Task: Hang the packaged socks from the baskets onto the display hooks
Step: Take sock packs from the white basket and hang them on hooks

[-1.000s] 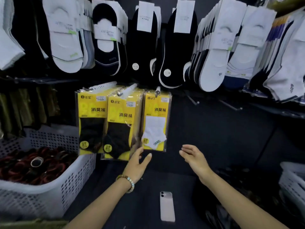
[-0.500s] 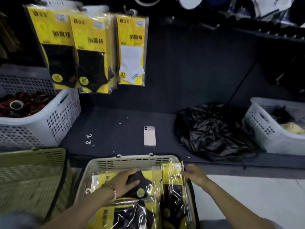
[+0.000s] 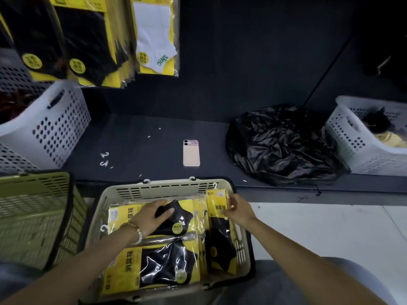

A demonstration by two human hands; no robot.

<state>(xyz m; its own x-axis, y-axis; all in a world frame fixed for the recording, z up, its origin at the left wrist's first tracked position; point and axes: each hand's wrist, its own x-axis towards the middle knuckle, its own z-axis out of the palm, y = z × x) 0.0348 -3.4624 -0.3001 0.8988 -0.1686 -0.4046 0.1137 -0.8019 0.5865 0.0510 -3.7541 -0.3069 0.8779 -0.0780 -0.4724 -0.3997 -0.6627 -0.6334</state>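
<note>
A: Hands first, please. How do they stand?

B: Left hand lies flat on a pack of black socks, fingers nearly straight and relaxed, not closed around it. Right hand pinches the yellow header of a second pack, thumb on one side and fingers on the other.

A: And where are these packs?

B: Both are inside the beige basket, in front of the person. The first one lies in the far left part. The second pack is along the right wall, its header toward the far rim. Whether it is lifted from the basket, I cannot tell. A third pack lies flat in the near part.

A: What is on the left wrist?

B: A bead bracelet.

A: And around the basket?

B: Just to the left stands a green basket. Behind is a dark counter. On it lie a pink phone, back side up, some loose white hooks to the left of the phone, and a crumpled black plastic bag to the right. At the left end stands a left white basket, at the right end a right white basket.

A: Something on the wall?

B: Yes, at upper left hang yellow packs: hanging black-sock packs, and beside them, on the right, a hanging white-sock pack.
</note>
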